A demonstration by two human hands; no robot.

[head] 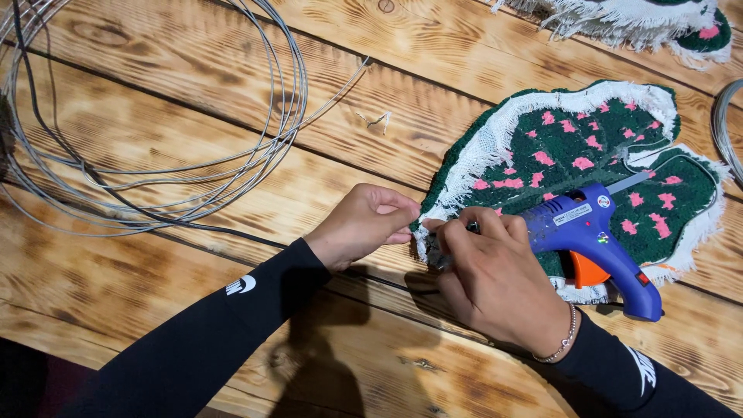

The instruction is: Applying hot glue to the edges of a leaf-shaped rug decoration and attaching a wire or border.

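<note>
A leaf-shaped tufted piece [573, 147], dark green with pink patches and a white fringed cloth edge, lies on the wooden table [193, 139]. My left hand [364, 224] pinches the white edge at the piece's left tip. My right hand [495, 271] presses fingertips on the same tip, close to my left fingers. A blue glue gun [596, 240] with an orange trigger rests on the piece just right of my right hand; my hand does not grip it.
A coil of grey wire [155, 116] lies on the table at the left. A second tufted piece [658, 23] with a white fringe sits at the top right. Another wire loop [724, 124] shows at the right edge. A small white scrap [377, 120] lies mid-table.
</note>
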